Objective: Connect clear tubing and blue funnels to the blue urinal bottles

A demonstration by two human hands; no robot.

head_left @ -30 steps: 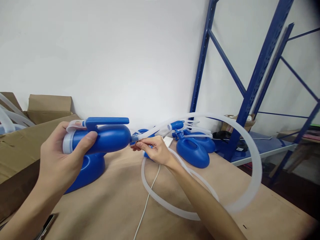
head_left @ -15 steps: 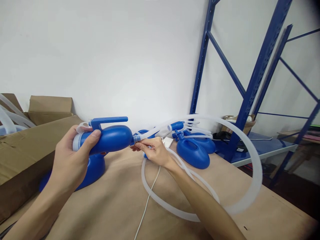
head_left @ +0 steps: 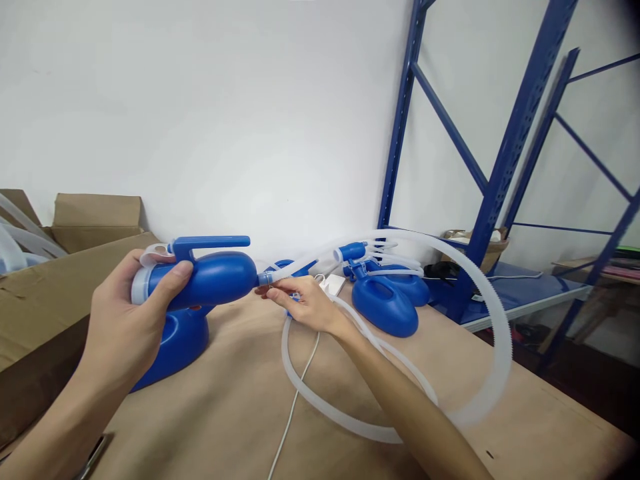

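Observation:
My left hand [head_left: 125, 313] is wrapped round a blue plastic urinal head [head_left: 215, 280], held level above the table. The head has a flat blue handle bar on top and a translucent cap at its left end. Its narrow nozzle points right into a white corrugated hose [head_left: 480, 280], which loops widely to the right. With thumb and fingers my right hand [head_left: 310, 303] pinches the hose end, where a thin wire hose clamp [head_left: 270, 279] circles the joint. Some of the right fingertips are hidden. Below the left hand sits a blue bottle [head_left: 187, 340], partly covered.
Several blue bottles [head_left: 385, 305] with hoses lie at the back right. A white power strip [head_left: 334, 285] with a cable [head_left: 295, 400] is behind my right hand. An open cardboard box [head_left: 65, 280] holding hoses stands left. Blue metal shelving [head_left: 480, 253] rises right of the wooden table [head_left: 540, 427].
My left hand and the urinal head have shifted slightly left, and the view has turned a little. My right hand stays pinched at the hose joint.

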